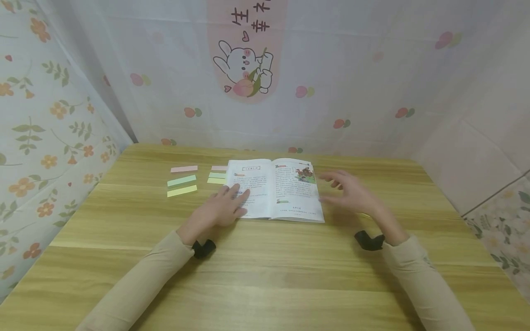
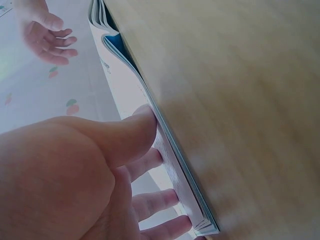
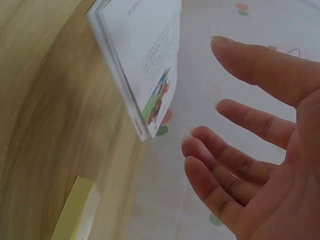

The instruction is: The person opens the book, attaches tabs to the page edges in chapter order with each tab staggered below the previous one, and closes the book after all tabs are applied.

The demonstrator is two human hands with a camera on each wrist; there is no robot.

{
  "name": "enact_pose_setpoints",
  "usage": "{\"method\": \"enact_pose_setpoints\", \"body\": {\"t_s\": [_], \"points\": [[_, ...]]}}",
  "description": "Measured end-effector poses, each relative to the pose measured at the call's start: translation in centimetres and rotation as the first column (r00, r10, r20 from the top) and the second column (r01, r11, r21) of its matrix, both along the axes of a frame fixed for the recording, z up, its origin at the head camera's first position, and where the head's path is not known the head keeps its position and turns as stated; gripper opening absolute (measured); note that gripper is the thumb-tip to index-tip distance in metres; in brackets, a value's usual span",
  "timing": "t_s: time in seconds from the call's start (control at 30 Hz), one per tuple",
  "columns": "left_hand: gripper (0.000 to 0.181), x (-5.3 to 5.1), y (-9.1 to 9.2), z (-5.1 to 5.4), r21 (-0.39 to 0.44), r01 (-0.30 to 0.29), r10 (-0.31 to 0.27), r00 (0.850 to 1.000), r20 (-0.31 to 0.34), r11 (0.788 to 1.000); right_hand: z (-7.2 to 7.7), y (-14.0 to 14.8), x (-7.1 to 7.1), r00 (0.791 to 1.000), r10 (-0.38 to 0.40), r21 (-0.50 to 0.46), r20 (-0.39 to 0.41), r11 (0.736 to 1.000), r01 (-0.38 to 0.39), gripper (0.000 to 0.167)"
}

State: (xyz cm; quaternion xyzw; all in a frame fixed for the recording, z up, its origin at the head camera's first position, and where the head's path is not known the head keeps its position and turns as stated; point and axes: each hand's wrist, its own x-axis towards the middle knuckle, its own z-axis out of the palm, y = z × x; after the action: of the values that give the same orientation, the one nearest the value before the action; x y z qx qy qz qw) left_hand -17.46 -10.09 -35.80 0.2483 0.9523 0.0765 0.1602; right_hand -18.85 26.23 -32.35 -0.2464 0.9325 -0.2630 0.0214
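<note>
An open book point(image 1: 290, 193) with printed text and a coloured picture lies on the wooden table. My left hand point(image 1: 223, 205) rests on the left page with its fingers spread; the left wrist view shows the thumb and fingers lying on the page near the book's lower edge point(image 2: 172, 155). Beside the right page my right hand point(image 1: 352, 192) hovers with loosely bent fingers, holding nothing. In the right wrist view a gap separates that hand point(image 3: 250, 160) from the book point(image 3: 145, 65).
Pink point(image 1: 184, 169), green point(image 1: 181, 180) and yellow point(image 1: 182, 191) strips lie left of the book. More strips point(image 1: 216, 180) touch or run under its left edge. A yellow block point(image 3: 75, 207) lies on the table near my right hand. A patterned curtain point(image 1: 352, 69) hangs behind the table.
</note>
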Motion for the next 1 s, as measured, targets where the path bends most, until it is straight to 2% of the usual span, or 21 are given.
{"method": "enact_pose_setpoints", "body": {"t_s": [0.43,0.67,1.0], "points": [[0.060,-0.1,0.1,-0.2,0.003,0.000,0.000,1.000,0.001,1.000,-1.2,3.1,0.3,1.000,-0.003,0.015,0.004,1.000,0.003,0.055],[0.059,0.0,0.0,-0.2,-0.003,0.005,-0.005,1.000,-0.010,1.000,-1.5,4.3,0.7,0.999,-0.035,0.028,0.026,0.999,0.034,0.054],[0.059,0.2,0.0,0.1,-0.008,0.006,-0.006,1.000,-0.018,1.000,-2.5,5.9,0.7,1.000,-0.015,0.077,-0.014,0.997,0.016,0.051]]}}
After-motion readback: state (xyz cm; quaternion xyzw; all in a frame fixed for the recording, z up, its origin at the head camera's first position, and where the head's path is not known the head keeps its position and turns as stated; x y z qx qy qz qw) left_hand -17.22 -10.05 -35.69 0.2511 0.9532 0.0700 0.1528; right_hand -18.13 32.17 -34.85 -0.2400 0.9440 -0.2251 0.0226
